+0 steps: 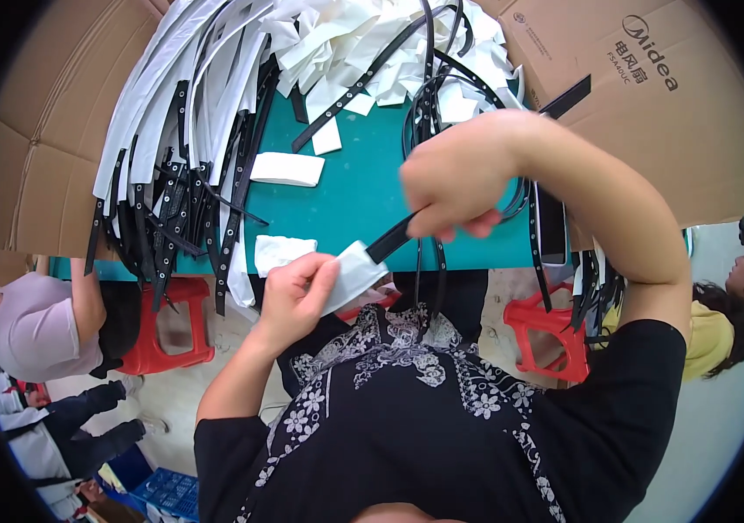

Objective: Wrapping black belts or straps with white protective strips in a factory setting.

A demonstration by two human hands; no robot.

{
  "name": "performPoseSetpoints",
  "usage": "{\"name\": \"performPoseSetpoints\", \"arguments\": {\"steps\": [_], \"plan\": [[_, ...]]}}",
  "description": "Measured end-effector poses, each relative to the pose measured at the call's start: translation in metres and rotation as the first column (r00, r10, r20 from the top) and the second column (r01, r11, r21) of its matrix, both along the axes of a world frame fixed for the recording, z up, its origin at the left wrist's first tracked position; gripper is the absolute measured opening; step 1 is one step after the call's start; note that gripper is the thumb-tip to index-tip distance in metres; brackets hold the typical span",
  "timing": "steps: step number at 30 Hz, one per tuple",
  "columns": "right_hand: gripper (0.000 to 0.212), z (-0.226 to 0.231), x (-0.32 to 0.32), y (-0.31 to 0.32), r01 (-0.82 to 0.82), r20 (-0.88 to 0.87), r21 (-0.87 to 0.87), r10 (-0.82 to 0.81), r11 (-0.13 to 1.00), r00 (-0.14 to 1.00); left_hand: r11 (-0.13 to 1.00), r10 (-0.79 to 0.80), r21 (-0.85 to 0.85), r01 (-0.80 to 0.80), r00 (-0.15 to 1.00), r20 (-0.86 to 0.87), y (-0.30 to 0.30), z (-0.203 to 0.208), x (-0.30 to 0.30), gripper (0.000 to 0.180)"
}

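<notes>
Near the table's front edge, my left hand pinches a flat white sleeve between thumb and fingers. A black belt end sticks out of the sleeve's upper right end. My right hand is closed around that belt, its fingers partly hidden. More black belts with metal eyelets pass behind my right hand and hang over the edge. Two white folded sleeves lie on the green table: one flat sleeve and one crumpled sleeve beside my left hand.
At left lies a thick bundle of belts in white sleeves, hanging over the edge. Loose white sleeves are heaped at the back. Cardboard boxes flank the table. Red stools and other people are on both sides.
</notes>
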State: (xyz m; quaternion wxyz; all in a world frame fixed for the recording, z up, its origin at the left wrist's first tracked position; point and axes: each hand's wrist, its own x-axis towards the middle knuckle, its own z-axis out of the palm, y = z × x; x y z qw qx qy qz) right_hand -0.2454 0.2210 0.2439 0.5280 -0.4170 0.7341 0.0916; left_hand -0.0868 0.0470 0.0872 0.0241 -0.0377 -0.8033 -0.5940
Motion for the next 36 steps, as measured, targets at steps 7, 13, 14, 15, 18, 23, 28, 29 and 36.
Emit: {"name": "performPoseSetpoints", "arguments": {"steps": [7,13,14,15,18,23,28,29,36], "plan": [[0.036,-0.040,-0.012,0.009,-0.051,-0.098,-0.158,0.036,0.986,0.995,0.992,0.093,-0.079,-0.096,0.994,-0.051,-0.008,-0.014,-0.003,0.015],[0.026,-0.020,-0.030,0.030,-0.135,-0.331,-0.365,0.007,0.921,0.944,0.979,0.183,-0.071,-0.190,0.979,-0.088,-0.009,-0.013,-0.001,0.015],[0.026,-0.023,-0.023,0.017,-0.193,-0.346,-0.363,0.061,0.912,0.936,0.980,0.168,-0.086,-0.181,0.976,-0.135,-0.006,-0.009,-0.005,0.014],[0.026,-0.027,-0.016,0.004,-0.253,-0.361,-0.362,0.115,0.897,0.925,0.981,0.145,-0.105,-0.162,0.978,-0.151,-0.002,-0.004,-0.010,0.013],[0.043,-0.037,-0.005,-0.021,-0.223,-0.275,-0.383,0.120,0.896,0.954,0.974,0.170,-0.114,-0.194,0.966,-0.196,0.007,0.008,-0.014,0.014],[0.035,-0.061,0.005,-0.041,-0.153,-0.212,-0.554,0.039,0.819,0.977,0.918,0.123,0.358,-0.167,0.982,0.144,-0.013,0.004,-0.013,0.019],[0.025,-0.033,-0.086,-0.031,-0.172,-0.135,-0.522,0.118,0.835,0.984,0.970,-0.240,0.169,0.173,0.783,0.574,-0.135,-0.024,0.062,0.040],[0.026,-0.024,-0.113,-0.034,-0.101,-0.223,-0.423,0.004,0.900,0.975,0.977,-0.180,0.210,0.040,0.686,0.705,-0.156,-0.021,0.088,0.038],[0.034,0.086,-0.330,-0.105,-0.503,-0.877,-0.466,-0.306,0.728,0.370,0.750,0.556,-0.335,-0.570,0.818,-0.148,-0.295,0.033,0.015,0.028]]}}
